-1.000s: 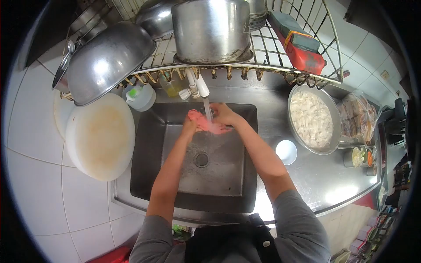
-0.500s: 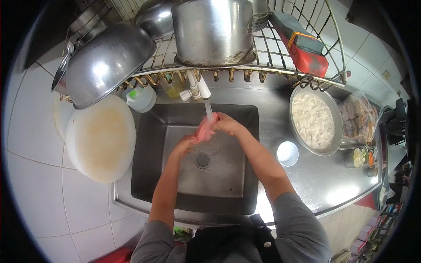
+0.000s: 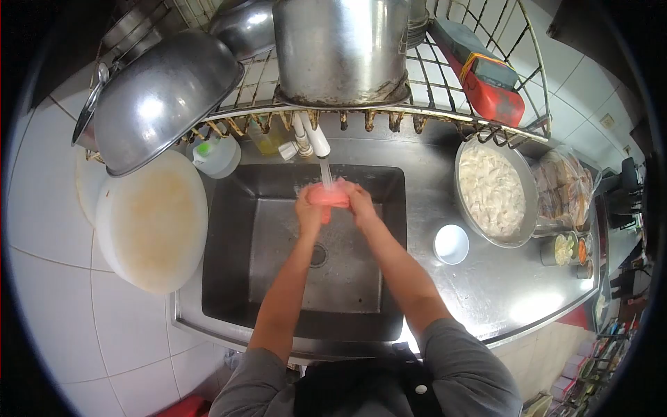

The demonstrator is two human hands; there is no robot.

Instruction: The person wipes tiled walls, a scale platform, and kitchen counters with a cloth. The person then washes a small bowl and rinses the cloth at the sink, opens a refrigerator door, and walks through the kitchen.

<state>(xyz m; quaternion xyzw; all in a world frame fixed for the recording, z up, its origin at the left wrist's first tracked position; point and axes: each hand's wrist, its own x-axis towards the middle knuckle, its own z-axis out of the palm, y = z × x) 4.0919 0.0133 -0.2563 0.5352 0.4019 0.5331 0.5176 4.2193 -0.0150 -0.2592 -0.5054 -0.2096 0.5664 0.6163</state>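
- Both hands have risen and drawn level since the earlier frame; left hand [image 3: 308, 210] and right hand [image 3: 359, 201] now flank the pink cloth [image 3: 328, 195]
- hands press it between them under the tap [image 3: 314, 139]; its long axis runs left-right; both equally near, above the sink [image 3: 229, 264]

both hands [image 3: 332, 205] together — grips closed, forearms extended

I wear a grey short-sleeved shirt; its sleeves end above my elbows, so my forearms are bare down to my left hand [image 3: 308, 212] and right hand [image 3: 361, 203]. A black apron with a small pale button covers my front. My hands have no gloves.
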